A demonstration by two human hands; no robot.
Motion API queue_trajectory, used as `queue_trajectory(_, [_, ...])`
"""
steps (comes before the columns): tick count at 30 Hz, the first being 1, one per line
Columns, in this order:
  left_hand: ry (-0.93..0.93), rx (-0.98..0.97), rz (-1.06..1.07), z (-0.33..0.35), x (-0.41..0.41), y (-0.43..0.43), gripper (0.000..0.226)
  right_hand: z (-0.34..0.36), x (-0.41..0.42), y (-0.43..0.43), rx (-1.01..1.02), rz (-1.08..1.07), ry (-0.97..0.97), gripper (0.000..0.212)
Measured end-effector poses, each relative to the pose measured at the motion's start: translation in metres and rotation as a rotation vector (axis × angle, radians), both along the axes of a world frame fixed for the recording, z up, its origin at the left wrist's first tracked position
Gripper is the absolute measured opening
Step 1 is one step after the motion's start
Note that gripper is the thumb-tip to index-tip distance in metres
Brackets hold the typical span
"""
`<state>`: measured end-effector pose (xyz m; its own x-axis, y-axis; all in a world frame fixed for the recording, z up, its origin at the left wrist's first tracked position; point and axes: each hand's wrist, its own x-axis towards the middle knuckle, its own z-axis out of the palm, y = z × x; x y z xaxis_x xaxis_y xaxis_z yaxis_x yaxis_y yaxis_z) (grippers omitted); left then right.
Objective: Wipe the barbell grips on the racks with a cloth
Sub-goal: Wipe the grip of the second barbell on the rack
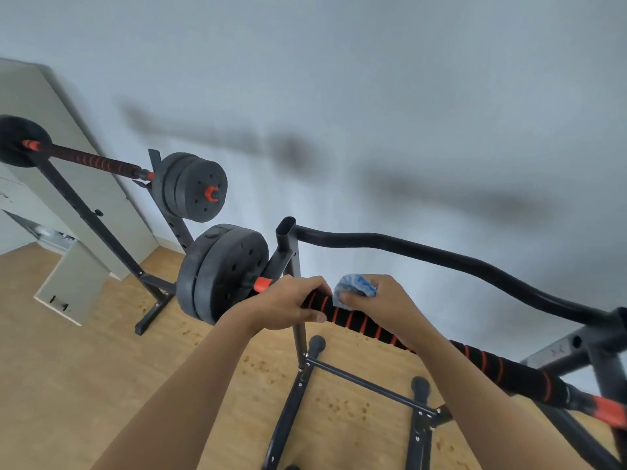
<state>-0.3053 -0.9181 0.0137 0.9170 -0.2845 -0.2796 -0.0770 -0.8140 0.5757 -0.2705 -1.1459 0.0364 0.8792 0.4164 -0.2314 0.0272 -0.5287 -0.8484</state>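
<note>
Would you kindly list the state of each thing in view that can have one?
Left hand: grips the near barbell grip.
Right hand: presses the blue cloth on that grip.
Near barbell: on its rack.
Far barbell: racked, untouched.

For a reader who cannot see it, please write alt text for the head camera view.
A right hand presses a blue cloth onto a barbell grip on a black rack, while the left hand grips the bar beside it. A second barbell rests behind.

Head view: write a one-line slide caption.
Left hand steadies the near barbell grip while the right hand presses a blue cloth onto it.
</note>
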Motion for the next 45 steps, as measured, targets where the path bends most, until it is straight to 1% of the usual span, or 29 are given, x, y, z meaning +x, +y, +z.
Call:
queue_trajectory(3, [-0.036, 0.03, -0.037, -0.004, 0.0, 0.001, 0.035, -0.003, -0.006, -0.002, -0.11, 0.108, -0.096, 0.016])
queue_trajectory(7, [-0.093, 0.048, -0.134, -0.004, 0.005, 0.002, 0.034, -0.01, -0.017, 0.006, -0.146, 0.078, -0.297, 0.02])
queue_trajectory(10, [-0.173, 0.194, -0.224, -0.002, 0.007, -0.003, 0.033, -0.013, -0.015, 0.01, -0.198, 0.069, -0.346, 0.02])
queue_trajectory(12, [-0.227, 0.27, -0.256, -0.002, 0.008, -0.006, 0.029, -0.015, -0.012, 0.01, -0.222, 0.053, -0.348, 0.021])
queue_trajectory(16, [-0.34, 0.259, -0.246, -0.005, 0.003, -0.006, 0.026, -0.017, -0.007, 0.013, -0.248, 0.02, -0.291, 0.025])
queue_trajectory(18, [-0.436, 0.249, -0.226, -0.012, -0.001, -0.004, 0.028, -0.012, -0.002, 0.015, -0.242, 0.031, -0.238, 0.027])
queue_trajectory(20, [-0.484, 0.275, -0.226, -0.021, -0.005, -0.003, 0.033, -0.009, 0.001, 0.016, -0.24, 0.047, -0.194, 0.028])
queue_trajectory(23, [-0.536, 0.343, -0.23, -0.031, -0.011, -0.003, 0.04, -0.011, -0.002, 0.02, -0.267, 0.008, -0.203, 0.029])
queue_trajectory(24, [-0.536, 0.338, -0.223, -0.028, -0.011, -0.004, 0.038, -0.011, -0.004, 0.021, -0.272, -0.01, -0.207, 0.029])
queue_trajectory(25, [-0.497, 0.309, -0.215, -0.023, -0.009, -0.003, 0.035, -0.011, -0.006, 0.022, -0.272, -0.019, -0.206, 0.029])
queue_trajectory(27, [-0.331, 0.265, -0.23, -0.011, 0.002, -0.002, 0.032, -0.01, -0.012, 0.02, -0.268, -0.011, -0.194, 0.028])
queue_trajectory(29, [-0.183, 0.336, -0.296, 0.0, 0.015, -0.005, 0.034, -0.008, -0.017, 0.019, -0.28, 0.011, -0.187, 0.027])
queue_trajectory(31, [-0.147, 0.408, -0.323, 0.003, 0.021, -0.012, 0.032, -0.006, -0.021, 0.02, -0.297, 0.013, -0.202, 0.025])
queue_trajectory(34, [-0.192, 0.461, -0.296, -0.002, 0.017, -0.02, 0.031, -0.006, -0.03, 0.026, -0.323, 0.008, -0.256, 0.025])
queue_trajectory(39, [-0.386, 0.503, -0.212, -0.01, -0.002, -0.017, 0.026, -0.008, -0.04, 0.034, -0.369, -0.035, -0.344, 0.028])
queue_trajectory(42, [-0.534, 0.466, -0.212, -0.013, -0.01, -0.015, 0.025, -0.006, -0.042, 0.035, -0.392, -0.042, -0.343, 0.027])
queue_trajectory(43, [-0.551, 0.44, -0.232, -0.013, -0.011, -0.014, 0.024, -0.005, -0.043, 0.034, -0.401, -0.034, -0.327, 0.027])
queue_trajectory(44, [-0.526, 0.417, -0.264, -0.013, -0.01, -0.013, 0.023, -0.004, -0.045, 0.033, -0.411, -0.022, -0.31, 0.026])
queue_trajectory(45, [-0.457, 0.398, -0.295, -0.011, -0.008, -0.011, 0.024, -0.002, -0.046, 0.033, -0.422, -0.004, -0.293, 0.026])
